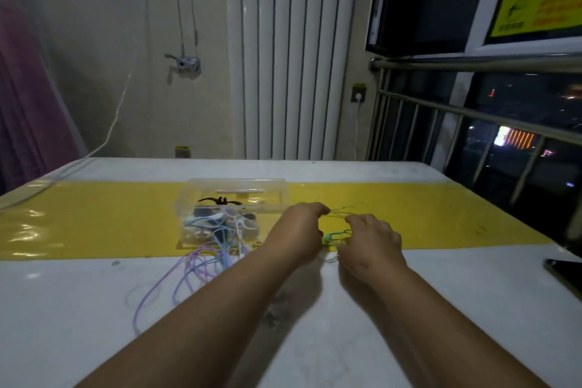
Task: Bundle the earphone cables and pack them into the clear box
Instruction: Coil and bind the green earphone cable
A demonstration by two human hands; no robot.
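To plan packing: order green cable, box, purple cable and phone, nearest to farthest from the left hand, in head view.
1. Green cable: held in the left hand.
2. Box: just left of it.
3. Purple cable: farther left.
4. Phone: far right edge.

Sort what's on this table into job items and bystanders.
Job: green cable, held by left hand and right hand; purple cable; clear box, cables already inside.
Bystanders: dark phone; white cord; yellow sheet.

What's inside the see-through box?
Inside the clear box lie a black piece, white cables and bluish cables, tangled. What lies beneath the tangle is hidden.
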